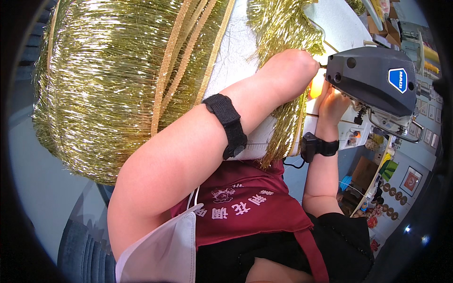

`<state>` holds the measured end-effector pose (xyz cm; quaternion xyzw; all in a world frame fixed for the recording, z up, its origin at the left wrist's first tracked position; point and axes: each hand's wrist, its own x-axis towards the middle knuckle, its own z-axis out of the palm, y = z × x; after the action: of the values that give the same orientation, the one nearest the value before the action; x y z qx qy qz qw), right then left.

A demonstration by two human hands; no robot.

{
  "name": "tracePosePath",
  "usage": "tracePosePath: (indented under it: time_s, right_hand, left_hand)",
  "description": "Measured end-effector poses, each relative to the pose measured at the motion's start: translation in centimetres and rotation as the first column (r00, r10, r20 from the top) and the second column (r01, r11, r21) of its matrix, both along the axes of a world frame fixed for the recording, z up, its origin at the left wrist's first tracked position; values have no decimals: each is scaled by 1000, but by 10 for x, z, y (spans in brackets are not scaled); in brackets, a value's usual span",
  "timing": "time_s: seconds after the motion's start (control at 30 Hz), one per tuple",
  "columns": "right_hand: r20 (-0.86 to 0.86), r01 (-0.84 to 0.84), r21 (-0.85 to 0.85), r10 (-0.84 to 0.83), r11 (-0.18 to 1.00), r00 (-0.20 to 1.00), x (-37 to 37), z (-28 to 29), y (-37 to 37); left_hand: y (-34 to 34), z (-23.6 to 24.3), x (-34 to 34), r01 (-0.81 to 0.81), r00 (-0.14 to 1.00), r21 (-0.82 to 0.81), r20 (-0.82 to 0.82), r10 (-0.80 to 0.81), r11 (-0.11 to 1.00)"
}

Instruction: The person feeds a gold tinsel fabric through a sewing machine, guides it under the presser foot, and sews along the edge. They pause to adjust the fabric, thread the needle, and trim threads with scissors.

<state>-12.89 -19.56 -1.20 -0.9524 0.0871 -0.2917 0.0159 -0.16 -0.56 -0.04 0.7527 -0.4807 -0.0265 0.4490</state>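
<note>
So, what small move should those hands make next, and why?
Perhaps smooth the gold fringe gently with the left hand: its loose strands show on both sides of that hand, and the right hand is also close to the sewing machine. The needle is hidden, so this is only a cautious guess.

Gold tinsel heap (94, 94), table's left side: foil-like, very glossy, bristly. Header tape (165, 70) on it: woven-looking, ribbed, duller sheen. Tinsel strip (284, 137) over near edge: same bright metallic finish. Tabletop (231, 61): pale, smooth. Machine head (368, 70), right side: dark matt casing, plastic or painted metal, cannot tell. Apron (264, 210): maroon cloth, matt. Left-arm strap (226, 120): black fabric, fuzzy.
</note>
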Motion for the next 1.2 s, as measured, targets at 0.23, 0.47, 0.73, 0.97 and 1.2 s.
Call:
tracePosePath:
  time_s: [0.23,0.47,0.73,0.97,1.2]
  right_hand:
    - [18,-7,126,5,992,1000,0,-4,-3]
    - [19,-12,167,9,986,1000,-2,-9,-7]
    - [60,-22,398,-2,917,998,-7,-18,-18]
    - [19,8,223,-12,975,1000,-5,-14,-12]
    - [8,47,33,-47,998,999,-2,0,-1]
  left_hand:
    - [0,-1,0,1,1000,-1,3,-1,1000]
    - [-1,-3,0,0,1000,-22,7,0,1000]
    - [0,-2,0,2,1000,-14,-7,-2,1000]
    - [0,-1,0,-9,1000,-30,-12,8,1000]
    - [-1,-3,0,-15,1000,-41,2,15,999]
